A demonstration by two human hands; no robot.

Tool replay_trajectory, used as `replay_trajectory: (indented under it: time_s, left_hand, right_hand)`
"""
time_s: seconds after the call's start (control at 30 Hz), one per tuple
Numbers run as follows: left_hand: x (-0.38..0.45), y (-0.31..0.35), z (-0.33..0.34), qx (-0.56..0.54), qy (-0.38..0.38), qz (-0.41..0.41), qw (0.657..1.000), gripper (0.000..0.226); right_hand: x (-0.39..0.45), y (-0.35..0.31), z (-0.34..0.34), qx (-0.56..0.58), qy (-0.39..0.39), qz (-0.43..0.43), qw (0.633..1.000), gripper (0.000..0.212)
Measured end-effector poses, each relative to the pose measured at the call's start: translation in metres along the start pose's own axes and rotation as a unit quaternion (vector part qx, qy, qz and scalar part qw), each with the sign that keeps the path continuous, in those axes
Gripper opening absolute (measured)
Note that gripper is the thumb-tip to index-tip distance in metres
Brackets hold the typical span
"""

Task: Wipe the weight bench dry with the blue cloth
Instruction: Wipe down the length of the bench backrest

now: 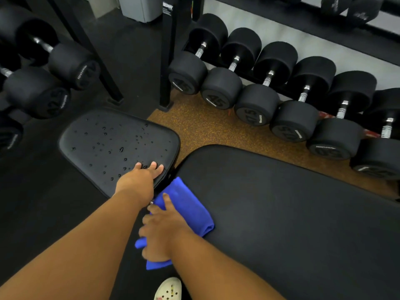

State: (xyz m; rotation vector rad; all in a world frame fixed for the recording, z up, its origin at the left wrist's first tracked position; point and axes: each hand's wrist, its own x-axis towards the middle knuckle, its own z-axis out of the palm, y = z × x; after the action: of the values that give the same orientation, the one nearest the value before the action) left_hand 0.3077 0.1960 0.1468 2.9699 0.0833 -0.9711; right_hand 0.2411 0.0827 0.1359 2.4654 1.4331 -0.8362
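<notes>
The black weight bench has two pads. The small seat pad at centre left is dotted with water drops. The long back pad on the right looks dry. A folded blue cloth lies on the near left end of the back pad, beside the gap between the pads. My right hand presses down on the cloth and grips its near edge. My left hand rests flat on the near right corner of the seat pad, fingers spread, holding nothing.
A rack of black dumbbells runs along the right behind the bench, over an orange speckled floor. More dumbbells sit on a rack at the left. Black rack posts stand behind the seat pad. A white clog shows at the bottom.
</notes>
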Motion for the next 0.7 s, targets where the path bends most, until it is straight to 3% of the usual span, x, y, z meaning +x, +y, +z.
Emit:
replay_trajectory:
  time_s: [0.07, 0.27, 0.57, 0.7]
  left_hand:
    - [0.0, -0.002, 0.003, -0.005, -0.004, -0.004, 1.0, 0.082]
    - [0.002, -0.003, 0.004, -0.002, 0.003, 0.004, 1.0, 0.081]
    - [0.0, 0.0, 0.002, 0.012, -0.001, -0.002, 1.0, 0.082]
    - [0.001, 0.001, 0.003, 0.008, -0.006, -0.008, 1.0, 0.083]
  right_hand:
    - [-0.008, 0.007, 0.002, 0.049, 0.038, 0.005, 0.998, 0.054]
    - [-0.03, 0.046, -0.001, 0.128, 0.128, 0.125, 0.976, 0.064]
    - [-0.029, 0.039, -0.006, 0.077, 0.069, 0.121, 0.987, 0.06]
    - [-0.032, 0.024, 0.001, 0.043, 0.031, 0.049, 0.997, 0.057]
